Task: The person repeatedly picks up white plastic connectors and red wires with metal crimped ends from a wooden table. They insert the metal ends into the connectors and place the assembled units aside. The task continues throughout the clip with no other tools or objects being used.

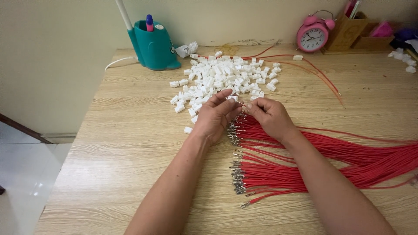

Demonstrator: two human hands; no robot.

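— What do we have in our hands?

— Our left hand (pixel 215 115) pinches a small white connector housing (pixel 233 98) between thumb and fingertips, the other fingers loosely spread. Our right hand (pixel 271 116) is closed in a pinch on the metal-tipped end of a red wire (pixel 244 105), held right against the housing.

— And where does the rest lie?

— Under our hands, on the wooden table (pixel 130 143), we see the bundle of red wires (pixel 331 161) fanned out, terminals pointing left, the strands running off to the right. Just beyond our fingers sits the heap of white housings (pixel 222 78).

— Anything further back?

— A teal holder (pixel 153 45) at the wall on the left, a pink alarm clock (pixel 312 35) on the right, and a few loose red wires (pixel 320 76) between them.
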